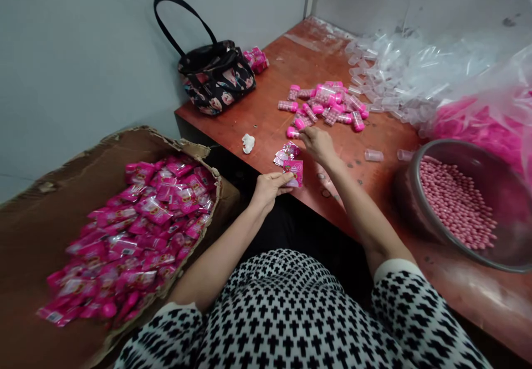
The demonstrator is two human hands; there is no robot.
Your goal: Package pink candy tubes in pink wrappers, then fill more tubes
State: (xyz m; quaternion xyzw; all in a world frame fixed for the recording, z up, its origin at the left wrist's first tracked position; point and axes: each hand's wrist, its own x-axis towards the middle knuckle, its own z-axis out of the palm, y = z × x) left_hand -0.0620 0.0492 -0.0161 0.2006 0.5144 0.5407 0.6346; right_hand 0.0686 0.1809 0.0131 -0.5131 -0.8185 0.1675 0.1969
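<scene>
My left hand pinches a small pink packet at the near edge of the reddish table. My right hand reaches forward with its fingertips closed on a pink-capped tube of candies. That tube lies at the near side of a pile of filled pink-capped tubes. A few more loose packets lie between my two hands.
A cardboard box at the left holds several filled pink packets. A metal bowl of pink candies stands at the right, with empty clear tubes and plastic bags behind. A floral handbag sits at the table's far left.
</scene>
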